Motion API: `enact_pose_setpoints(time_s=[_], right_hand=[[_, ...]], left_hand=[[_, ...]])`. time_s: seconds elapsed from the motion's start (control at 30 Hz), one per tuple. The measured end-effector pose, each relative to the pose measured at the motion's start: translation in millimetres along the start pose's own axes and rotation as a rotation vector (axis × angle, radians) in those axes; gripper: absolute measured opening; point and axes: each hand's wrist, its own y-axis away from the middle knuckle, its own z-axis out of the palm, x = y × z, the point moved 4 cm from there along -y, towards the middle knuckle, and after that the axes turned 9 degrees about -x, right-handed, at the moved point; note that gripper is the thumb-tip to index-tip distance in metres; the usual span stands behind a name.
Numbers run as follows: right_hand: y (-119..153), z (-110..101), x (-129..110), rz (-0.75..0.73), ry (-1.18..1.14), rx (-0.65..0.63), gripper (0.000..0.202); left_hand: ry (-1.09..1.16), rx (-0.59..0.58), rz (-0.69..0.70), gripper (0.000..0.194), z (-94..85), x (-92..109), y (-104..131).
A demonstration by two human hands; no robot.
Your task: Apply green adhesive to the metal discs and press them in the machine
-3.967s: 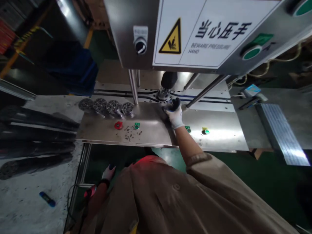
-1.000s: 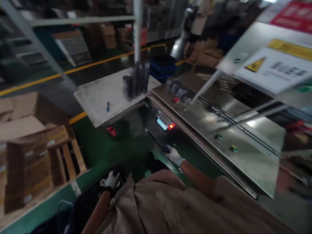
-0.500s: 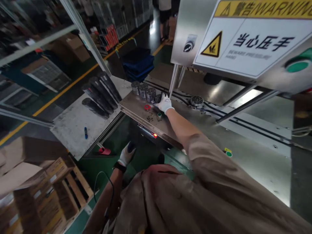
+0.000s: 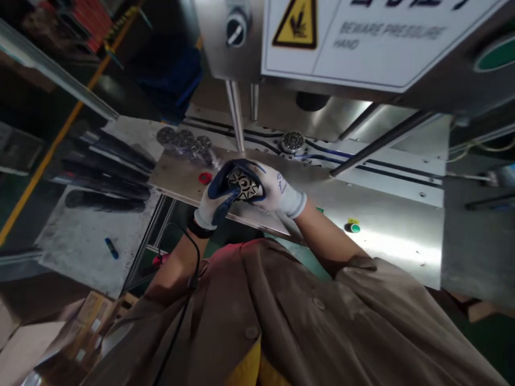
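Between my two gloved hands is a round metal part (image 4: 244,185) with a slotted, star-patterned end face turned toward me. My left hand (image 4: 216,202), in a white and blue glove, grips its left side, with fingers pressed near the face. My right hand (image 4: 273,187), gloved the same way, wraps round the far and right side and hides much of the body. Beyond my left hand, several similar metal parts (image 4: 185,142) stand in a row on the steel bench (image 4: 175,174). A red button (image 4: 205,178) sits on the bench close to my left hand.
A round slotted fixture (image 4: 293,142) sits on the bench under a press housing with a warning sign (image 4: 362,48). Steel posts (image 4: 234,115) rise nearby. A green button (image 4: 354,228) is on the right. Black tubes (image 4: 104,171) and a blue marker (image 4: 111,248) lie on the left table.
My right hand has come back from the row with a metal part. My left hand has risen from below the bench edge and closed on it too. The view has shifted closer.
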Motion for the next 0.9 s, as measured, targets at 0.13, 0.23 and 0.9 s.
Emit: enact_pose_setpoints(time_s=[0.13, 0.23, 0.9], right_hand=[[23, 8, 3, 0.296, 0.001, 0.141, 0.091], [39, 24, 14, 0.507, -0.065, 0.27, 0.087], [45, -41, 194, 0.902, 0.148, 0.434, 0.088]], left_hand=[[-0.108, 0.076, -0.069, 0.087, 22.6, -17, -11], [-0.211, 0.066, -0.118, 0.085, 31.3, -32, -17], [-1.083, -0.188, -0.029, 0.051, -108.3, -64, 18]])
